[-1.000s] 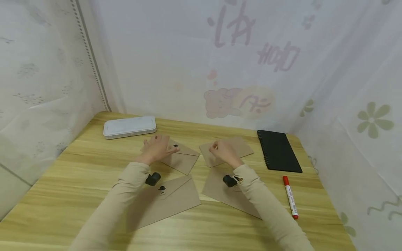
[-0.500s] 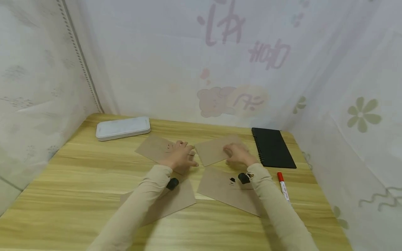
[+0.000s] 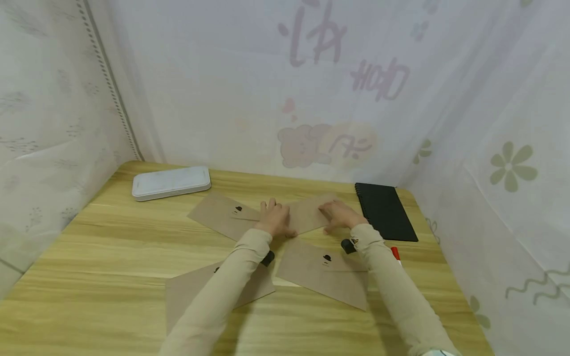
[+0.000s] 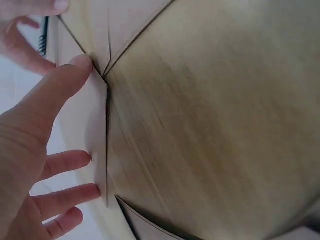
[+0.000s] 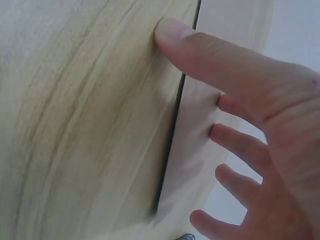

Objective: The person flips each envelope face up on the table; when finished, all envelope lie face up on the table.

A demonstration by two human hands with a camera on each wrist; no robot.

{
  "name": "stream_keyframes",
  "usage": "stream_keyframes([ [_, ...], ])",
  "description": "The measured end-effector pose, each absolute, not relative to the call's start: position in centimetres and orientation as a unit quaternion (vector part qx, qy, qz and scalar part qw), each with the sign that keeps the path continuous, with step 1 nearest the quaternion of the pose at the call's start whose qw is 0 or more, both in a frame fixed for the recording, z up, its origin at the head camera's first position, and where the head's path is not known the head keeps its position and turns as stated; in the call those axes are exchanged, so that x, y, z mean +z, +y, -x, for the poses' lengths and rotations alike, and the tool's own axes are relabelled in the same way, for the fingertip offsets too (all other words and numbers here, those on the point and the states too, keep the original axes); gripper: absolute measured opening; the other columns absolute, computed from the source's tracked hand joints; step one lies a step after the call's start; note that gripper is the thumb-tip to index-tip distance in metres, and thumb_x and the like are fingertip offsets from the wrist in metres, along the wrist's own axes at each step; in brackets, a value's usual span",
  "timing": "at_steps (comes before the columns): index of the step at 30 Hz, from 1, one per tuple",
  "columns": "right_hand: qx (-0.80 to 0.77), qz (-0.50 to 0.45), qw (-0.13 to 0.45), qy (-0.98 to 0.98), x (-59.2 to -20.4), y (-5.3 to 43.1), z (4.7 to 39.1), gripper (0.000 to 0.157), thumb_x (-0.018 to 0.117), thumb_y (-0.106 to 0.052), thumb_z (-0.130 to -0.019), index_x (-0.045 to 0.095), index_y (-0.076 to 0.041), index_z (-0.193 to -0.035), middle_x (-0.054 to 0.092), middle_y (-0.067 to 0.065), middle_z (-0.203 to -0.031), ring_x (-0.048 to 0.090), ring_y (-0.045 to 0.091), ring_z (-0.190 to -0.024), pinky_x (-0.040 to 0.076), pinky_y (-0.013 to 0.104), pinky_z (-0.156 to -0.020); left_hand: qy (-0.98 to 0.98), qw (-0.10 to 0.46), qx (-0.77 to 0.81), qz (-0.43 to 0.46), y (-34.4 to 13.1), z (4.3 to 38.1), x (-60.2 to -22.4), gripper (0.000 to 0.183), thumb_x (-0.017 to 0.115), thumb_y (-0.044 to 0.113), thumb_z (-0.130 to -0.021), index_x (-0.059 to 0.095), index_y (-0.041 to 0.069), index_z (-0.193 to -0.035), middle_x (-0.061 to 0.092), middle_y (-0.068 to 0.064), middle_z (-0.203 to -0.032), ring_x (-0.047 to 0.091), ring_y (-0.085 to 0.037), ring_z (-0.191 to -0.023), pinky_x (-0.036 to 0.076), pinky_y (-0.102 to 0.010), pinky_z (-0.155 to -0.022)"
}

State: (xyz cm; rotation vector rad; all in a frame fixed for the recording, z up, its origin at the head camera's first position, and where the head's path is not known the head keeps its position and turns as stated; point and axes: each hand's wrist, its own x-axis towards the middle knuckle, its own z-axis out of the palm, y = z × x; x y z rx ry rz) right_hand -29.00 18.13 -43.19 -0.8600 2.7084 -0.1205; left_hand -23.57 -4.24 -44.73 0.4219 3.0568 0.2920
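Four is not stated; several brown paper envelopes lie on the table. My left hand (image 3: pixel 276 218) rests at the left end of the back right envelope (image 3: pixel 305 213), fingers spread. In the left wrist view its thumb (image 4: pixel 70 80) lies along that envelope's edge, with fingertips on its face. My right hand (image 3: pixel 342 215) is over the same envelope's right end; in the right wrist view the thumb (image 5: pixel 200 50) reaches past its near edge and fingertips touch the paper. The back left envelope (image 3: pixel 213 212) and the front right envelope (image 3: pixel 307 272) bear a small black hat print. My left sleeve partly covers the front left envelope (image 3: pixel 187 291).
A white flat case (image 3: pixel 171 183) sits at the back left of the wooden table (image 3: pixel 98 257). A black spiral notebook (image 3: pixel 387 212) lies at the right. The red-capped marker (image 3: pixel 395 253) is mostly hidden by my right sleeve. Patterned cloth hangs around.
My left hand has moved right, from the back left envelope to the left end of the back right one. My right hand has shifted right along that envelope, its fingers now more spread.
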Motion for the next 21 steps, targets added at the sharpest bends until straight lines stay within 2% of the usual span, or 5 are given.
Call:
stream_keyframes([
  [6, -0.024, 0.300, 0.139, 0.944, -42.3, 17.1, 29.0, 0.072, 0.080, -0.026, -0.073, 0.049, 0.000, -0.133, 0.049, 0.016, -0.133, 0.042, 0.034, -0.123, 0.032, 0.044, -0.102, 0.990, 0.022, 0.052, -0.126, -3.4, 23.7, -44.2, 0.062, 0.078, 0.060, -0.059, 0.059, 0.013, -0.094, 0.063, -0.005, -0.099, 0.038, -0.029, -0.113, 0.024, -0.049, -0.096],
  [12, -0.030, 0.287, 0.146, 0.946, -42.1, 17.3, 29.3, 0.071, 0.082, -0.024, -0.071, 0.051, -0.001, -0.131, 0.050, 0.015, -0.133, 0.044, 0.033, -0.122, 0.034, 0.043, -0.101, 0.990, 0.017, 0.030, -0.133, -2.9, 24.1, -44.1, 0.062, 0.078, 0.061, -0.059, 0.060, 0.013, -0.095, 0.064, 0.000, -0.097, 0.041, -0.026, -0.106, 0.027, -0.045, -0.091],
  [18, -0.048, 0.291, 0.145, 0.944, -42.3, 17.6, 29.2, 0.069, 0.081, -0.023, -0.072, 0.052, 0.000, -0.130, 0.051, 0.015, -0.132, 0.043, 0.034, -0.123, 0.034, 0.044, -0.101, 0.986, -0.006, 0.014, -0.163, -3.1, 24.6, -44.5, 0.055, 0.075, 0.064, -0.059, 0.057, 0.016, -0.079, 0.063, 0.001, -0.086, 0.046, -0.026, -0.101, 0.030, -0.046, -0.091],
  [21, -0.054, 0.286, 0.151, 0.945, -42.5, 17.7, 29.1, 0.069, 0.081, -0.023, -0.073, 0.051, -0.001, -0.131, 0.050, 0.014, -0.133, 0.042, 0.034, -0.124, 0.033, 0.044, -0.101, 0.983, -0.012, 0.005, -0.181, -3.5, 24.9, -44.6, 0.052, 0.069, 0.066, -0.063, 0.058, 0.017, -0.075, 0.064, 0.000, -0.086, 0.048, -0.027, -0.103, 0.031, -0.048, -0.092],
])
